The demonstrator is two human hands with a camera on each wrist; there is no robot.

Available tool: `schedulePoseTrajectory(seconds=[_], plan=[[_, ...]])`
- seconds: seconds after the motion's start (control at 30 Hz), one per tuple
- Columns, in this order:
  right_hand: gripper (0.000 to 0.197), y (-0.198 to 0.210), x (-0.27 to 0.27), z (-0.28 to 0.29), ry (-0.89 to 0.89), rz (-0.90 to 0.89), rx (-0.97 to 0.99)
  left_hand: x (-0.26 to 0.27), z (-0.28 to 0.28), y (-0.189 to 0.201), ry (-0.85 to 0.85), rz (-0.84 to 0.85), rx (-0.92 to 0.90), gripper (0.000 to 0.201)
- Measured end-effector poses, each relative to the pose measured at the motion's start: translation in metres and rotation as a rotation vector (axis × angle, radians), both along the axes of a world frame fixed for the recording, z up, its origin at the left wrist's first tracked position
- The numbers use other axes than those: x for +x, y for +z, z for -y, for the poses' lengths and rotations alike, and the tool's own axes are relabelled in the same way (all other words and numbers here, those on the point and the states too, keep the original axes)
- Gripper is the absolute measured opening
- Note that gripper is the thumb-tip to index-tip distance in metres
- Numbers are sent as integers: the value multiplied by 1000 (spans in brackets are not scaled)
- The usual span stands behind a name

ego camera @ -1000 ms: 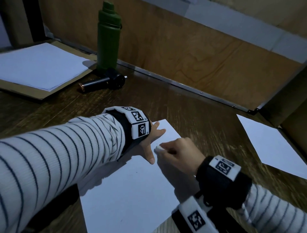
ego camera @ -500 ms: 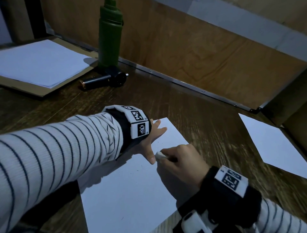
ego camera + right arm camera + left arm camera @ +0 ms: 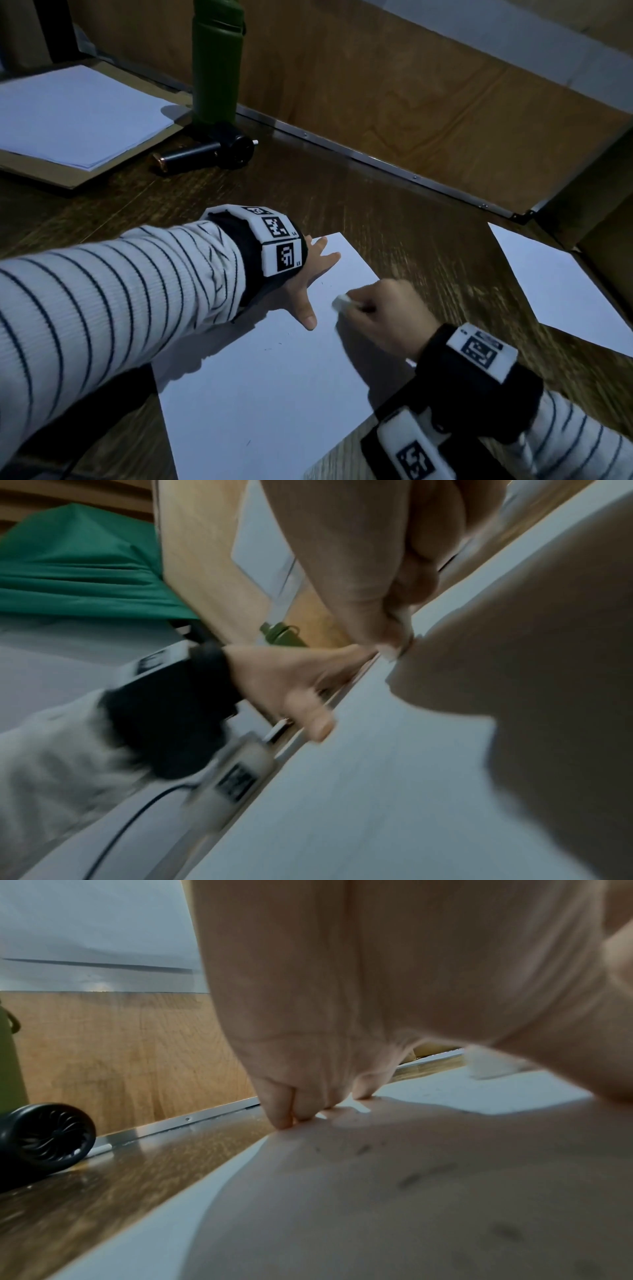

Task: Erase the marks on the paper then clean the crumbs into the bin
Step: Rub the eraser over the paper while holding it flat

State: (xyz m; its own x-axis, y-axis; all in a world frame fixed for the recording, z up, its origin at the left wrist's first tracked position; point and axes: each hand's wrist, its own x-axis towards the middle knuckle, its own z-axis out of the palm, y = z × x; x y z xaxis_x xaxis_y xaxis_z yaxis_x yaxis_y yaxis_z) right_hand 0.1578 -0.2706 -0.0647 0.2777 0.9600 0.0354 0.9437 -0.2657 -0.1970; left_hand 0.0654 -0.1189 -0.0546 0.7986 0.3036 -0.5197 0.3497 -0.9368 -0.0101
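Observation:
A white sheet of paper [image 3: 267, 387] lies on the dark wooden desk in front of me. My left hand [image 3: 310, 277] lies flat on its far corner, fingers spread and pressing it down. My right hand [image 3: 383, 308] pinches a small white eraser [image 3: 341, 303] and holds its tip on the paper just right of the left thumb. Small dark crumbs [image 3: 279, 343] dot the sheet. From the left wrist view the fingertips [image 3: 284, 1118] press the paper [image 3: 342, 1204], with dark specks [image 3: 421, 1173] near them. The right wrist view is blurred; the eraser [image 3: 394, 649] touches the paper [image 3: 342, 791] there.
A green bottle [image 3: 215, 61] stands at the back, with a black hand-held fan [image 3: 209, 154] lying before it. A stack of white sheets on cardboard [image 3: 72, 113] sits at the back left. Another white sheet [image 3: 561, 291] lies at the right. A wooden wall panel [image 3: 394, 96] borders the desk.
My right hand with the eraser has slid back and forth beside the left thumb, now a little to the right. The left hand stays pressed on the paper.

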Motion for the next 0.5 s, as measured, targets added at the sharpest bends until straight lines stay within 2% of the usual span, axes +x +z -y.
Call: schedulePoseTrajectory(seconds=[0.07, 0.13, 0.17, 0.27, 0.33, 0.4, 0.5], plan=[[37, 3, 19, -4, -167, 11, 44, -1, 0, -1, 1, 15, -12, 128], [42, 5, 22, -5, -199, 33, 54, -1, 0, 0, 1, 21, -9, 128], [43, 4, 16, -5, -156, 44, 47, -1, 1, 1, -1, 17, -7, 128], [30, 3, -12, 0, 70, 9, 31, -1, 3, 5, -4, 0, -3, 125], [36, 2, -18, 2, 132, 0, -3, -1, 3, 4, -3, -7, 1, 125], [41, 5, -6, -1, 47, 8, -5, -2, 2, 3, -7, 0, -1, 126], [46, 14, 14, -8, -183, 4, 17, -3, 0, 1, -6, 15, -13, 128]])
